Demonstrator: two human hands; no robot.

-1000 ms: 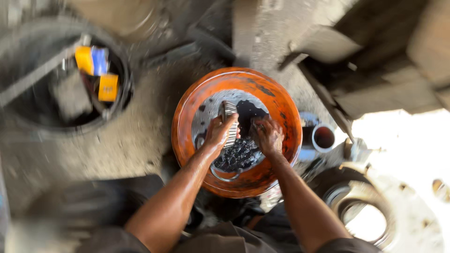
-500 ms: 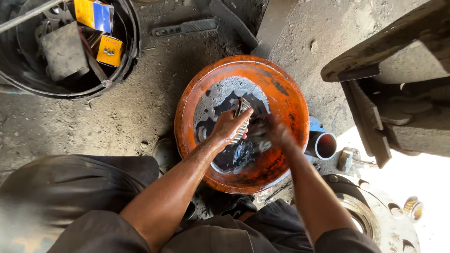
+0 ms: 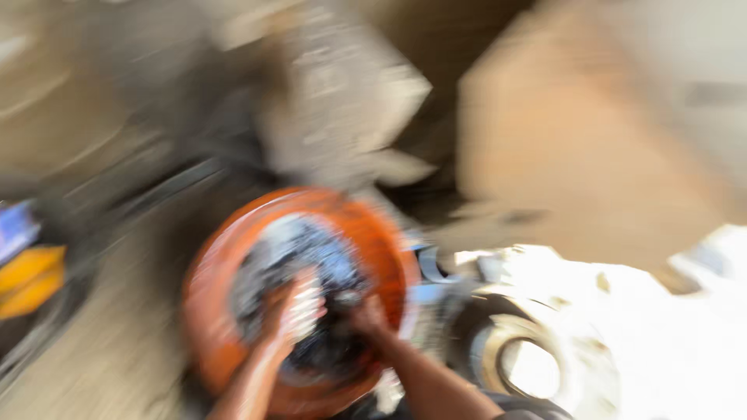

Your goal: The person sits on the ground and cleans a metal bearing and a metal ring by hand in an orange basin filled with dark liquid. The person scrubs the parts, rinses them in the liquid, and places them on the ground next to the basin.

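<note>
The picture is badly smeared by motion. An orange basin (image 3: 204, 311) with a grey, dirty inside sits low in the view. Both my hands are down in it. My left hand (image 3: 282, 315) is closed around a pale ribbed metal part (image 3: 310, 305). Just to its right, my right hand (image 3: 367, 319) rests on a dark greasy lump (image 3: 331, 351) in the bottom of the basin. The blur hides whether the right hand's fingers grip it.
A yellow box (image 3: 27, 281) and a blue box (image 3: 15, 229) lie at the left edge. A blue-white container (image 3: 432, 284) stands by the basin's right rim. A round metal hub (image 3: 517, 365) lies at the lower right, and a large brown vehicle part (image 3: 583, 155) looms above.
The view has swung and blurred; the basin now sits lower and to the left. Both hands stay inside it, the left still on the ribbed part.
</note>
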